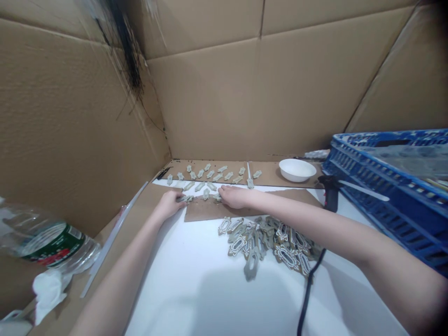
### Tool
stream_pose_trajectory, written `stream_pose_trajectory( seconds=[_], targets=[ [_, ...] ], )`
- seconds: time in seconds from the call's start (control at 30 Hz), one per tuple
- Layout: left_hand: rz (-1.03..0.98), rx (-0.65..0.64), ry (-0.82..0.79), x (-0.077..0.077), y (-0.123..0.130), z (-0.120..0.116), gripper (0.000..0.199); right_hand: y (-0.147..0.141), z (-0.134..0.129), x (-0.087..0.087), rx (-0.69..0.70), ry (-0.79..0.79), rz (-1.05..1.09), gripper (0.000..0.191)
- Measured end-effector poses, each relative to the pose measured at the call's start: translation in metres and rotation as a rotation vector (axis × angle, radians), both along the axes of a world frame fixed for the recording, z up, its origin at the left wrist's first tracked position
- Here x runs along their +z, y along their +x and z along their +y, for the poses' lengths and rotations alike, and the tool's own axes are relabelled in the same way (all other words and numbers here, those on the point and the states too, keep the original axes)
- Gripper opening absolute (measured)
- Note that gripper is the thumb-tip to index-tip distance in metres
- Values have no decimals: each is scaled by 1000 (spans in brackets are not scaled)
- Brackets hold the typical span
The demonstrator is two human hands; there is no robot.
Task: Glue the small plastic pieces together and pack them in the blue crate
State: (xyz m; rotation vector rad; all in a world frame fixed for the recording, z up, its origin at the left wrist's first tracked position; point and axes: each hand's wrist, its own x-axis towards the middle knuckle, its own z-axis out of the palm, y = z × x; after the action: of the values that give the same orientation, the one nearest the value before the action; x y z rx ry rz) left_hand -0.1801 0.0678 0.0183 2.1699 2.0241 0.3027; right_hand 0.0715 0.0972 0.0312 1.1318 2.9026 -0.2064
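Small grey-green frame-shaped pieces with scalloped outlines lie in loose rows at the back. My left hand [170,204] is closed, fingertips pinching a small ornate piece [189,199] at the left end of a cardboard strip [206,213]. Reaching across from the right, my right hand [234,196] has its fingertips closed on another ornate piece [217,197], partly hidden by the fingers. Between the hands one ornate piece [206,193] rests at the strip's back edge. Nearer me is a heap of ornate frame pieces [252,238], some showing white-lined faces, partly covered by my right forearm.
A white bowl [297,170] stands at the back right, near a black glue gun [331,193] with its stick and cable [308,294]. A blue crate [367,186] borders the right side. At left lie a plastic bottle [52,240] and tissue [49,291]. Cardboard walls [224,102] enclose the table.
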Motion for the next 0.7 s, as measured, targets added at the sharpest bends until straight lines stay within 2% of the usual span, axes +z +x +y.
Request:
stream_pose_trajectory(
  seconds=[0.13, 0.23, 0.4, 0.7],
  targets=[
    [-53, 31, 103, 5, 1, -1, 35, -1, 1, 5, 35, 23, 50, 33],
    [-33, -2, 196, 0, 9, 0, 37, -3, -2, 3, 90, 50, 83, 31],
    [15, -29, 126, -13, 20, 2, 34, -7, -8, -8, 99, 129, 0, 31],
    [-89, 48, 95, -14, 11, 3, 39, -3, -4, -5, 89, 222, -43, 30]
  ],
)
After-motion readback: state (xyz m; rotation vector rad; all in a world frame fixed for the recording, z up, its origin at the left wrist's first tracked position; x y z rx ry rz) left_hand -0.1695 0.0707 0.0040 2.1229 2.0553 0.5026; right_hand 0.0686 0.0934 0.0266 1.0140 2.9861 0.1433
